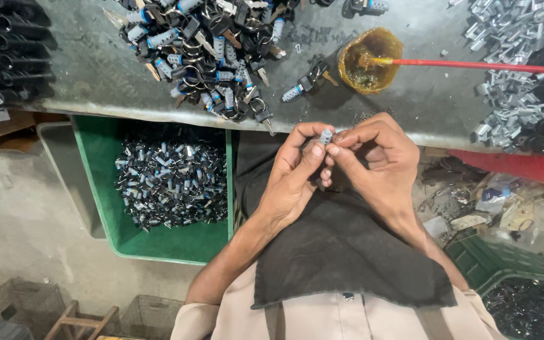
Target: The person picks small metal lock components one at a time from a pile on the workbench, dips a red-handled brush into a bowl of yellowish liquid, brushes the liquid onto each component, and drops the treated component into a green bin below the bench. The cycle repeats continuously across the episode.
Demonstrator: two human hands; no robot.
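Note:
My left hand (294,176) and my right hand (373,157) meet above my lap, just below the bench edge. Between their fingertips they pinch a small silver lock cylinder (325,135), held upright. The left thumb and forefinger grip its lower part, and the right fingertips touch its top. A dark cloth (341,252) covers my lap beneath both hands.
A metal bench (96,69) carries a heap of lock cylinders with keys (209,50), a loose one (303,85), a grease cup (366,60) with a red-handled brush (473,65), silver metal pieces (511,50) and black tubes (4,50). A green bin (165,189) of parts stands left; another bin (524,296) lower right.

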